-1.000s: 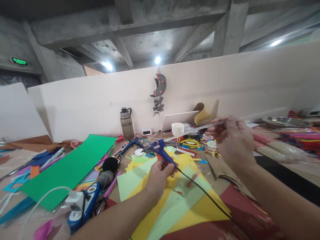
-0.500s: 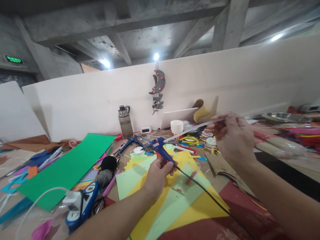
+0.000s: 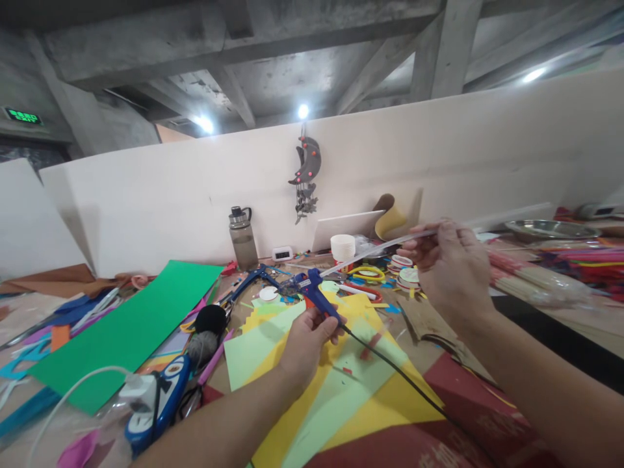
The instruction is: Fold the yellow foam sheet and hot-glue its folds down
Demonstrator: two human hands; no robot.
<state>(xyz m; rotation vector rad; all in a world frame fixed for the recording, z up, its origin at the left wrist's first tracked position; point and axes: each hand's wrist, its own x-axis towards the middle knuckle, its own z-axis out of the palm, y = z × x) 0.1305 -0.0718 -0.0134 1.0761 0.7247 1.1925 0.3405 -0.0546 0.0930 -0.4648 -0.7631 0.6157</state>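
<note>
My left hand [image 3: 309, 344] is wrapped round the handle of a blue hot glue gun [image 3: 319, 299], whose nozzle points left. A black cord runs from the handle's bottom down to the right. Out of the gun's rear end rises a long, translucent glue stick [image 3: 375, 250], slanting up to the right. Its far end is pinched between the fingers of my right hand [image 3: 451, 270]. Below the gun lie overlapping yellow and pale green paper sheets [image 3: 336, 383] with small scraps on them.
Left are a green sheet [image 3: 131, 331], a blue power strip [image 3: 160, 403] with a white plug, and yarn balls [image 3: 209, 318]. Behind stand a water bottle [image 3: 242, 240] and white paper cups [image 3: 343, 247]. A metal tray [image 3: 550, 229] and bagged sticks [image 3: 531, 279] lie to the right.
The view has shifted very slightly. Both hands, the glue gun and the glue stick keep nearly the same positions.
</note>
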